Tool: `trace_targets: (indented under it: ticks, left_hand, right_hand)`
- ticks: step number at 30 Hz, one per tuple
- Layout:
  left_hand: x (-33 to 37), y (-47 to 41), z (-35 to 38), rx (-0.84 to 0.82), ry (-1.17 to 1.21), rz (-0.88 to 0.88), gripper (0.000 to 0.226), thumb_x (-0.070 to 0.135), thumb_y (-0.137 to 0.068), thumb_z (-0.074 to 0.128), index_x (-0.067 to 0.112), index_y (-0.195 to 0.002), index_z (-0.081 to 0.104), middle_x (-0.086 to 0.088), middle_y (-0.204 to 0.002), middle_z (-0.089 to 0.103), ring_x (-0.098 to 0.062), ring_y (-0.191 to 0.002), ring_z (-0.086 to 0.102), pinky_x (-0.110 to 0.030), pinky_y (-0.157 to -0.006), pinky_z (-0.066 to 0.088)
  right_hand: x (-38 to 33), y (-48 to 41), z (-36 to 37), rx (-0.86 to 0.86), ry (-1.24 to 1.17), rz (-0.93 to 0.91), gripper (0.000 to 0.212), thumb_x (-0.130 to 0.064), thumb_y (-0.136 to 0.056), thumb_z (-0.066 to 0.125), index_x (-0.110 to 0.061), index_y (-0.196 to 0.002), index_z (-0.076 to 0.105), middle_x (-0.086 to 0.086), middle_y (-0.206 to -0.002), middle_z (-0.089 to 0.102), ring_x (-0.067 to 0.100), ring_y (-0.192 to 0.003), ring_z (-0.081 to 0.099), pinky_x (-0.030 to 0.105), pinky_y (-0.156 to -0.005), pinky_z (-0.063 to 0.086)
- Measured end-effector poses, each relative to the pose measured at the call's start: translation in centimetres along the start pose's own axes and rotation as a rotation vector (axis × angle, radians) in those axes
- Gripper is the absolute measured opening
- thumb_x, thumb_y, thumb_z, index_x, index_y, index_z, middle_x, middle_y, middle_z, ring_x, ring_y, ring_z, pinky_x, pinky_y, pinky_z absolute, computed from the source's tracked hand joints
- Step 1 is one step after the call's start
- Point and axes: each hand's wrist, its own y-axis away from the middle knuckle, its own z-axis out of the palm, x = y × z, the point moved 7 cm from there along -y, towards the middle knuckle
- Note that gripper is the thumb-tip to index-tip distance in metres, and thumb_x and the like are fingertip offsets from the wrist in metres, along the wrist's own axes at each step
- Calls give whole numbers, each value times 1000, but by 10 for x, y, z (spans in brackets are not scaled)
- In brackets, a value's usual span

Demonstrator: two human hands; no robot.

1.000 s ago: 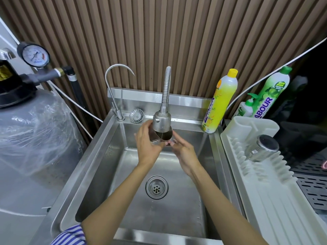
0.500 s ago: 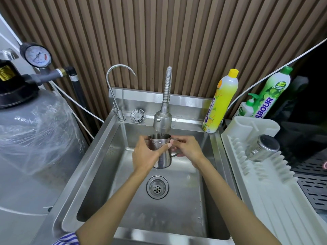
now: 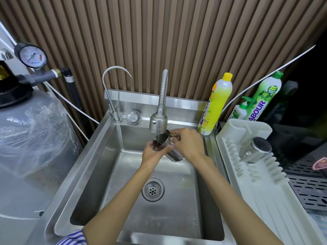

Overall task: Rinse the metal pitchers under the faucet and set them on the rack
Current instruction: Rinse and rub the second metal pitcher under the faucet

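One pitcher [image 3: 173, 154] held tilted beneath the faucet [image 3: 158, 123] at the far end of the steel sink [image 3: 99, 156], left hand [image 3: 152, 153] wrapped round its body, right hand [image 3: 190, 146] curled over its upper side, second pitcher [image 3: 257, 149] laid on the white rack [image 3: 261, 200], right of the sink.

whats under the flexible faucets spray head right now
A metal pitcher, tilted with its mouth toward the spray head, gripped by the left hand and right hand over the sink. The hands cover part of it; its inside is too dark to read.
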Motion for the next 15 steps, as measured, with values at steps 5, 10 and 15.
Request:
trace_targets:
  ticks: [5, 10, 15]
  left_hand:
    - [19, -4, -11, 93, 3, 167, 76, 8, -51, 89, 19, -109, 42, -4, -112, 61, -17, -103, 60, -28, -92, 47]
    - [39, 8, -23, 182, -168, 379, 81, 10, -46, 90, 23, -112, 45, 5, -105, 60, -9, -93, 59, -5, -75, 42]
    - [53, 18, -29, 219, -406, 555, 82, 11, -48, 89, 12, -119, 50, 6, -107, 49, -20, -107, 50, -25, -89, 42]
  right_hand:
    - [7, 1, 17, -52, -139, -9, 48, -10, -85, 56, -23, -131, 52, 7, -106, 70, 29, -98, 62, 31, -83, 49]
    - [17, 1, 41, -128, -456, 75, 51, 0, -82, 60, -20, -129, 55, 1, -71, 63, 18, -69, 55, 15, -70, 43]
    - [21, 12, 71, -229, -761, 231, 46, 2, -83, 59, -18, -125, 57, 7, -77, 62, 17, -90, 58, 27, -94, 42]
